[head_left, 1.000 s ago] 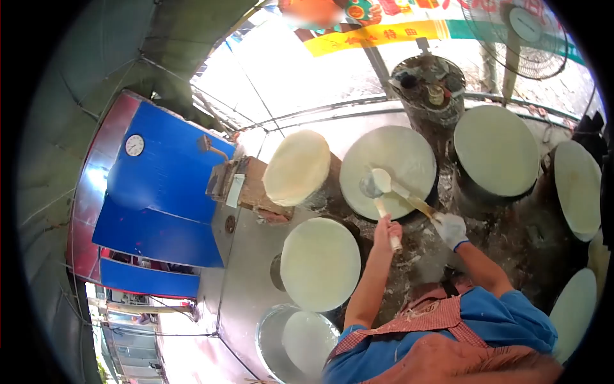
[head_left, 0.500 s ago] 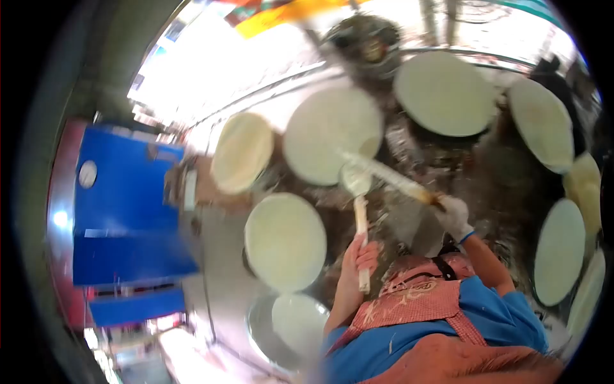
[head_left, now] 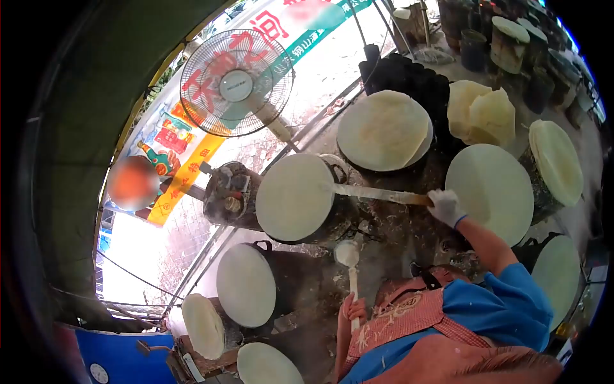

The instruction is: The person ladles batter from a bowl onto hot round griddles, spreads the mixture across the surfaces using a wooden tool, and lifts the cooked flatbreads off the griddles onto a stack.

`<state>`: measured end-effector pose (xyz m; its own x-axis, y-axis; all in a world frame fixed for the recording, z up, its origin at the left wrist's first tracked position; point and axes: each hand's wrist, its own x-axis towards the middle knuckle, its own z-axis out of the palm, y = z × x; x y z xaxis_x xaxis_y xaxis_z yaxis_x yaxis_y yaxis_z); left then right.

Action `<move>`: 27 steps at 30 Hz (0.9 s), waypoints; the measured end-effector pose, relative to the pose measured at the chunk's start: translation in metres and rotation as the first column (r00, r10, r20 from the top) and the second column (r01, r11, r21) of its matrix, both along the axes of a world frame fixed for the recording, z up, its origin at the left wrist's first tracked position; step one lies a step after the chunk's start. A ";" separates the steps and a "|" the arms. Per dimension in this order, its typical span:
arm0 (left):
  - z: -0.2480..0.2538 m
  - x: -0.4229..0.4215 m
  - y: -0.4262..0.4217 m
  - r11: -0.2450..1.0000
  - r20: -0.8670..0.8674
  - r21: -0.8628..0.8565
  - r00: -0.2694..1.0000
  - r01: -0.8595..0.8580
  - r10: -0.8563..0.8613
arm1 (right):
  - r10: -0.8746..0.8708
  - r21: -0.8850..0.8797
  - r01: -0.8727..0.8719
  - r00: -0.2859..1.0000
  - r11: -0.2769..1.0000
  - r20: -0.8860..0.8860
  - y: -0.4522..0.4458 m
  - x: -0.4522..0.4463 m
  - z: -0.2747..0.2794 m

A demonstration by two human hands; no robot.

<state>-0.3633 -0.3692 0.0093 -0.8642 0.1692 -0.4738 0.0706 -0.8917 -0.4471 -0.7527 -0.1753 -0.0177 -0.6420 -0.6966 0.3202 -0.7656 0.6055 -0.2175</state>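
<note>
My right hand [head_left: 446, 208], in a white glove, grips the handle of a long flat wooden spatula [head_left: 384, 193]. The spatula's pale, batter-coated tip meets the right edge of a round white pancake [head_left: 293, 201] that covers a griddle. My left hand [head_left: 355, 310], bare, is closed around the pale handle of a ladle [head_left: 346, 254]. Its bowl is coated white and hangs in front of that griddle, apart from it. A pancake with a browned middle [head_left: 384, 131] lies on the griddle behind the spatula, and a smooth pale pancake [head_left: 491, 192] is beside my right hand.
Several more round pancakes surround me, one [head_left: 246, 285] at lower left and one [head_left: 556, 160] at far right. Folded sheets [head_left: 483, 112] are stacked behind. A standing fan [head_left: 236, 85] and a printed banner [head_left: 307, 38] are at the back. A person [head_left: 134, 185] is at far left.
My view has swung to the left and sharpened, bringing the fan and banner into sight. The ladle bowl, earlier beside the spatula at a griddle's edge, is now lower and apart from it.
</note>
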 end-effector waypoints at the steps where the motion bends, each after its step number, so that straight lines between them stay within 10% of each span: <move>1: -0.005 -0.006 0.000 0.997 -0.018 0.052 0.998 0.055 -0.055 | -0.005 0.029 0.005 1.000 1.000 -0.001 0.000 -0.018 0.008; 3: -0.025 -0.022 -0.012 0.976 -0.072 0.138 0.984 0.169 -0.161 | 0.011 0.036 -0.010 0.999 0.999 -0.030 -0.008 -0.045 0.014; 5: -0.036 -0.036 -0.021 0.895 0.127 -0.229 0.923 0.384 -0.363 | 0.061 0.000 -0.061 0.993 0.998 -0.100 -0.026 -0.082 0.014; 13: -0.001 -0.090 -0.061 0.843 0.080 0.080 0.839 0.532 -0.538 | 0.356 0.315 -0.304 0.926 0.899 -0.123 -0.097 -0.181 -0.012; 15: 0.021 -0.110 -0.074 0.625 0.418 -0.261 0.670 0.735 -0.614 | 0.416 0.283 -0.334 0.856 0.899 -0.308 -0.107 -0.208 -0.018; 17: 0.000 -0.108 -0.092 0.578 0.331 -0.332 0.666 0.746 -0.669 | 0.346 0.412 -0.230 0.909 0.881 -0.233 -0.129 -0.222 0.022; 27: -0.053 -0.128 -0.132 0.726 0.255 0.156 0.683 0.670 -0.685 | -0.116 -0.294 0.079 0.987 0.953 -0.111 -0.241 -0.405 0.193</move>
<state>-0.4910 -0.5013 -0.0439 -0.3384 0.6840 -0.6462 -0.4188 -0.7245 -0.5475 -1.1575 -0.4161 0.1749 -0.6439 -0.4992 0.5798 -0.7383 0.6042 -0.2997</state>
